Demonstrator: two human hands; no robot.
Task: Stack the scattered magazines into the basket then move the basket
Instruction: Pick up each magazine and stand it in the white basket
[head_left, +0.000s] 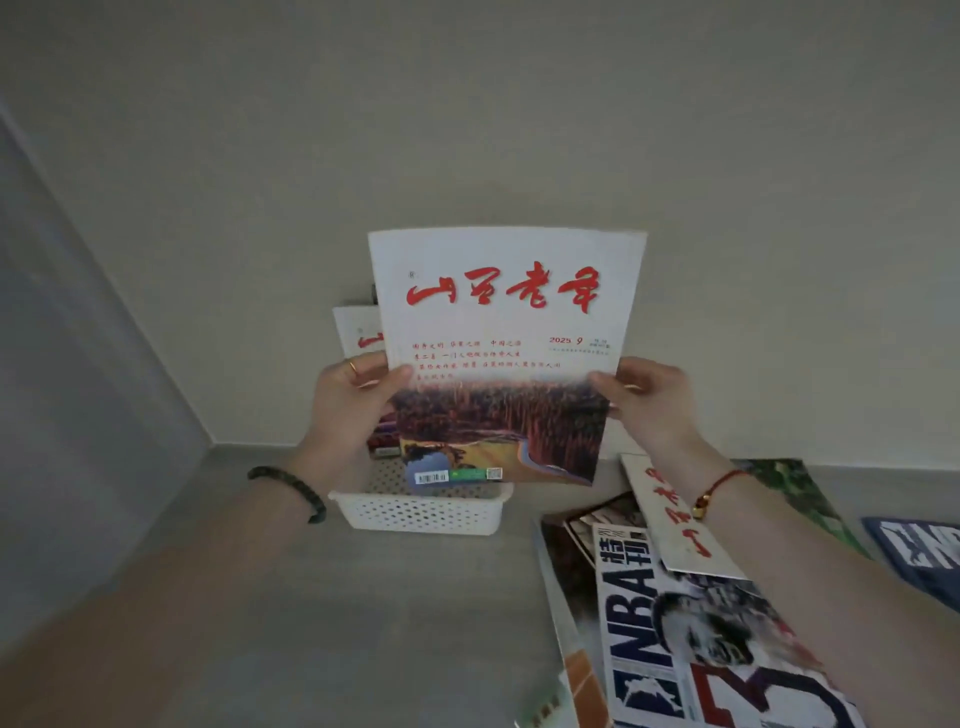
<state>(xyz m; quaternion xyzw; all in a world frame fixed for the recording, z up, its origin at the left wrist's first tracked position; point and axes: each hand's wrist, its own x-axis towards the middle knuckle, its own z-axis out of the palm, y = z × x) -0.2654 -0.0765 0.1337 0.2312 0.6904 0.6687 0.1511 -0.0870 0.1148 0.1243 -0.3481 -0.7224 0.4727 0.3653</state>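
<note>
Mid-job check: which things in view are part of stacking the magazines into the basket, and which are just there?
Part of the job:
- white magazine with red title, held upright by left hand and right hand
- white basket, magazines already standing in it
- NBA magazine and others scattered on the floor

Just there:
- wall
- bead bracelet

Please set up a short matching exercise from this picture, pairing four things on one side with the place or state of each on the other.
Things:
1. White magazine with red calligraphy title
2. White perforated basket
3. NBA magazine
4. Dark beaded bracelet

Places or states:
A. On the left wrist
B. Lying on the floor at lower right
C. Held upright by the left hand and right hand
D. On the floor against the wall, already holding magazines

Pairs: 1-C, 2-D, 3-B, 4-A
</note>
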